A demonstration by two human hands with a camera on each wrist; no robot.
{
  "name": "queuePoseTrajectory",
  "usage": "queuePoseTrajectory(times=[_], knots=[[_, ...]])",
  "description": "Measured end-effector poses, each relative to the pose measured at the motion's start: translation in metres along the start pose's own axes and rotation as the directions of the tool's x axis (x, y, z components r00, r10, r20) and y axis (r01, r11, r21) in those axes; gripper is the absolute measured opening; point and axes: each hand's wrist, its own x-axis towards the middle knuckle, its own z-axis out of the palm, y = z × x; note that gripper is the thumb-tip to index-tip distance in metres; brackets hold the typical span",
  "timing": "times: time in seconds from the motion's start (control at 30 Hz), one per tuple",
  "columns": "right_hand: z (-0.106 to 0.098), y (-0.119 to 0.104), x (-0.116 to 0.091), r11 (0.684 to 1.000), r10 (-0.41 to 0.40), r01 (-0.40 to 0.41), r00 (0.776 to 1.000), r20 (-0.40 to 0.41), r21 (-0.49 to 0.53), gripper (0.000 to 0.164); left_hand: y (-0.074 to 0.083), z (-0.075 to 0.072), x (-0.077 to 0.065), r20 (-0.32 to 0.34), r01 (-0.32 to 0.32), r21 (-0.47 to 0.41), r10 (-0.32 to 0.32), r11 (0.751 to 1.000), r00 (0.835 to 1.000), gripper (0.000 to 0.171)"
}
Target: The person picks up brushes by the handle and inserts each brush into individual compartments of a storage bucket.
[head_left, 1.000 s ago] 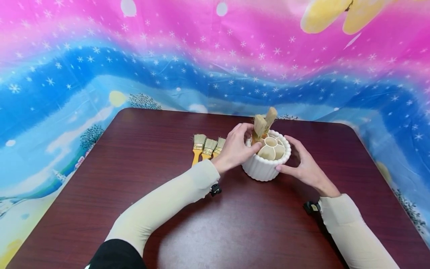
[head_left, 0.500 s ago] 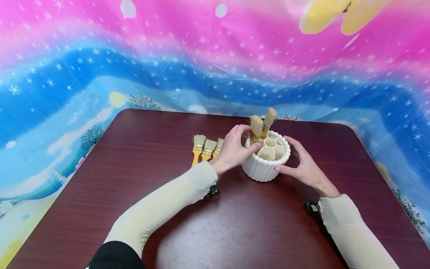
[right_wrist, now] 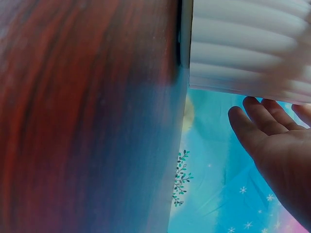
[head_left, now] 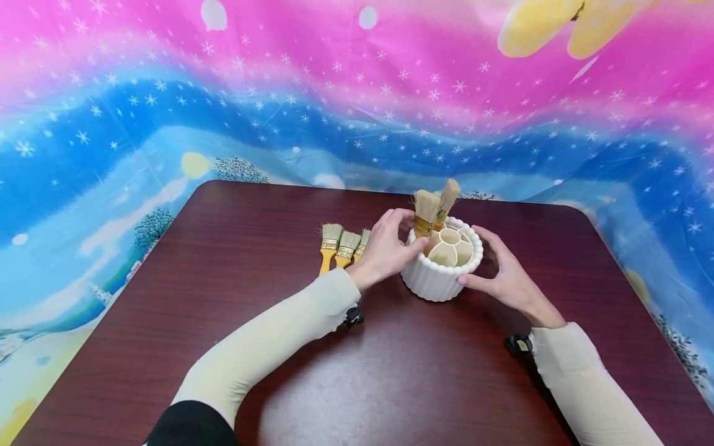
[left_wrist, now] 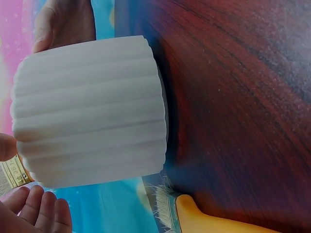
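Note:
A white fluted round holder [head_left: 432,282] with a beaded rim and petal-shaped compartments stands on the table. Two flat paintbrushes are in it, bristles up: one paintbrush [head_left: 426,209] at the left side, another brush [head_left: 449,195] behind it. My left hand [head_left: 386,246] pinches the nearer one low at its metal band, thumb in front and fingers behind; the band [left_wrist: 17,171] shows between thumb and fingers in the left wrist view. Its handle is hidden in the holder. My right hand [head_left: 510,272] steadies the holder's right side, thumb at the front, fingertips [right_wrist: 250,102] against the wall.
Three yellow-handled paintbrushes [head_left: 330,238] lie side by side left of the holder, partly behind my left hand and forearm. Beyond the far edge of the dark red wooden table [head_left: 268,210] hangs a pink and blue patterned cloth [head_left: 312,80].
The brush at my left hand has turned, its broad face now toward me, and shifted slightly left. My left hand has drawn back a little to the left. The right hand stays put.

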Motion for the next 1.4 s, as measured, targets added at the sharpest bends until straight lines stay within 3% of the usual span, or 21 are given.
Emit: queuePoseTrajectory(times=[0.2,0.5,1.4], knots=[[0.0,0.001,0.0,1.0,-0.008,0.008,1.0,-0.001,0.011,0.09,-0.002,-0.002,-0.001,-0.013,-0.015,-0.028,0.014,1.0,1.0,0.043],[0.0,0.001,0.001,1.0,-0.017,0.017,1.0,-0.002,0.016,0.09,-0.003,-0.006,-0.003,-0.004,0.012,-0.043,-0.012,0.999,1.0,0.043],[-0.001,0.001,0.001,0.999,-0.036,0.036,0.999,-0.007,0.018,0.09,-0.01,-0.02,-0.009,-0.01,0.027,-0.035,-0.028,0.999,1.0,0.039]])
